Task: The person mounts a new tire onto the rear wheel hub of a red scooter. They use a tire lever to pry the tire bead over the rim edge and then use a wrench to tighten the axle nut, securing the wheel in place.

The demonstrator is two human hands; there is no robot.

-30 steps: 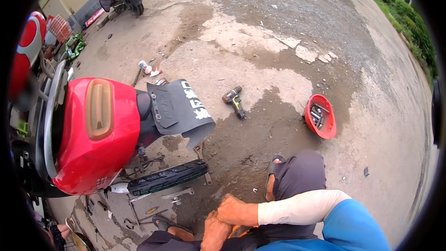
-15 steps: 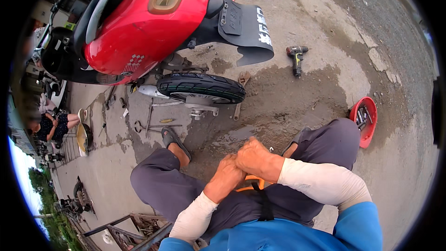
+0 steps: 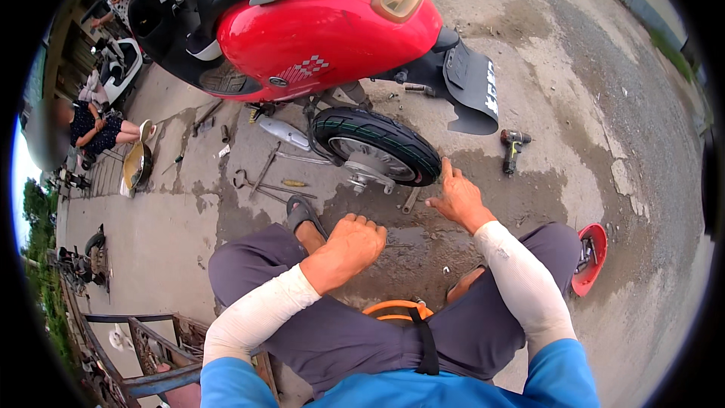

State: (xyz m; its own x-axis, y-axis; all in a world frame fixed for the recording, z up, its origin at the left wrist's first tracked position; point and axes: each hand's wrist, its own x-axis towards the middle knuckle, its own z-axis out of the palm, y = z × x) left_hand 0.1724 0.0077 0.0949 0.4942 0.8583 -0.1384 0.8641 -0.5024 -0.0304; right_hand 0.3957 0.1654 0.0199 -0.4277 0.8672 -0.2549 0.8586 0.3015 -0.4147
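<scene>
A red scooter [image 3: 325, 26] stands in front of me, its rear wheel's black tyre [image 3: 377, 132] low and close to my knees. My right hand [image 3: 459, 195] reaches to the tyre's right edge, fingers stretched out and thumb apart. Its fingertips are at the tread; whether they touch it, I cannot tell. Nothing shows in that hand. My left hand [image 3: 349, 251] is closed in a fist above my left knee, back of the hand up, so anything inside it is hidden. The wheel's axle and brake arm [image 3: 366, 177] face me, just beyond this fist.
A cordless drill [image 3: 513, 151] lies right of the wheel. A red bowl [image 3: 593, 257] of sockets stands by my right knee. An adjustable wrench [image 3: 411, 200] lies under the tyre, and several tools [image 3: 268, 181] to its left. A seated person [image 3: 98, 128] is far left beside a basin [image 3: 137, 165].
My hands were together over my lap; they have parted. The right one has moved forward to the tyre, the left one forward and left. The view has shifted, so more of the scooter shows.
</scene>
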